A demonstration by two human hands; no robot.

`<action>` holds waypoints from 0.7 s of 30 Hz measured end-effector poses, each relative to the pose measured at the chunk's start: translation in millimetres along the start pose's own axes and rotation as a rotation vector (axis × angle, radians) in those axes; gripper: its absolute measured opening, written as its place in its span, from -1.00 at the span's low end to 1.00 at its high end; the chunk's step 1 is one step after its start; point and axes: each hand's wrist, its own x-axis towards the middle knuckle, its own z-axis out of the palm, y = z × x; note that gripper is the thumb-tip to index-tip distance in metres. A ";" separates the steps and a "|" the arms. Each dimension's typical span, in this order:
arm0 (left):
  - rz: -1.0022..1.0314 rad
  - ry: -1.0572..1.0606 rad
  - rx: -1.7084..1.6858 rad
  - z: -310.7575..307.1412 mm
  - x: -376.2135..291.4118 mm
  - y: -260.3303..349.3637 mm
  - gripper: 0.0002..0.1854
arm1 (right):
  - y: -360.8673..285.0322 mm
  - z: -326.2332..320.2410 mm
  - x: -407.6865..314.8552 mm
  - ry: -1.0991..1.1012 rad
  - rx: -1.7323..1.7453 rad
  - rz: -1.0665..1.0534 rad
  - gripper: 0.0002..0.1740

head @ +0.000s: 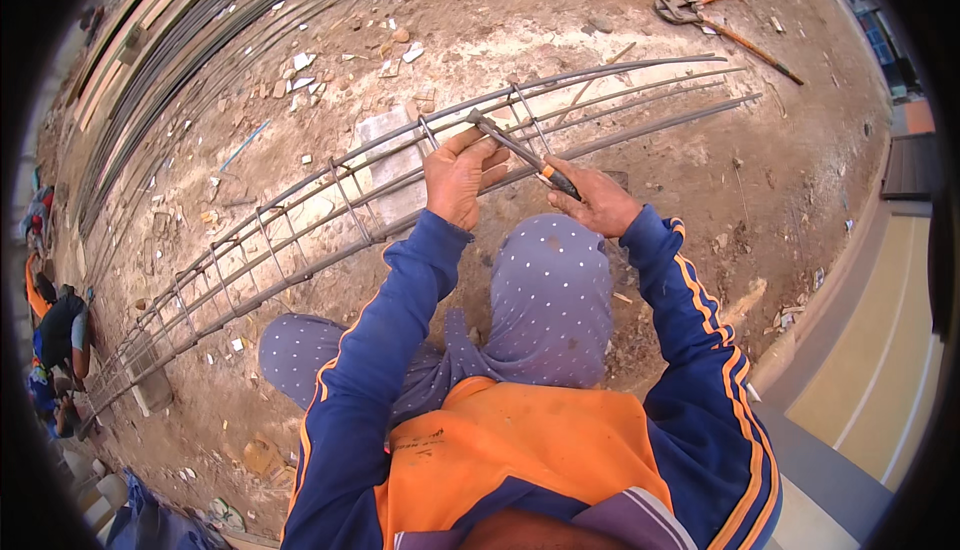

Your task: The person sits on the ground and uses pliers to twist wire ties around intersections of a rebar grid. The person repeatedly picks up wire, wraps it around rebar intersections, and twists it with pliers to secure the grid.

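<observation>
A long steel rebar cage (352, 205) with several square stirrups crosses in front of me. My right hand (596, 197) grips a pair of pincers (517, 146) by black-and-orange handles. Their jaws reach over the cage's bars, between two stirrups. My left hand (461, 179) is at the cage, its curled fingertips close beside the pincers' head. Whether those fingers hold a piece of tie wire is not visible. Beyond the last stirrup (531, 119), the bar ends run on to the right.
Bolt cutters (727, 32) with orange handles lie on the dirt at upper right. Long loose rebars (172, 47) lie at upper left. A pale block (386, 167) sits beneath the cage. Other people (60, 332) are near its far left end. A low kerb (832, 287) borders the right.
</observation>
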 end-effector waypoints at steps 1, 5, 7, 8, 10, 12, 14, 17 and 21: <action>0.005 0.012 -0.001 -2.7 -0.3 -5.2 -0.60 | 2.3 2.8 1.1 0.014 -0.045 -0.017 -0.37; 0.044 0.052 0.005 -8.1 -0.8 -14.3 -0.77 | 2.5 -7.5 7.2 -0.329 0.529 0.067 -0.39; 0.088 0.068 0.137 -7.4 -4.6 -13.3 -0.80 | 5.9 -5.6 4.5 -0.351 0.798 0.124 -0.42; 0.109 0.077 0.203 -7.7 -6.7 -12.4 -0.82 | 6.3 -6.7 2.7 -0.333 0.826 0.177 -0.41; 0.144 0.114 0.195 -11.6 -14.9 -9.2 -0.83 | -4.6 -15.5 -1.4 -0.300 0.882 0.286 -0.40; 0.193 0.165 0.170 -19.5 -23.0 -2.1 -0.84 | 7.7 -14.7 -8.2 -0.059 0.468 0.095 -0.36; 0.258 0.176 0.150 -35.6 -32.0 7.3 -0.84 | 20.4 -15.8 -10.6 0.193 0.107 -0.007 -0.26; 0.316 0.209 0.144 -60.0 -51.8 7.1 -0.84 | 22.7 -19.3 -1.3 0.390 -0.257 0.138 -0.23; 0.347 0.237 0.207 -60.5 -67.6 2.7 -0.85 | 34.1 -15.1 2.9 0.429 -0.634 0.086 -0.25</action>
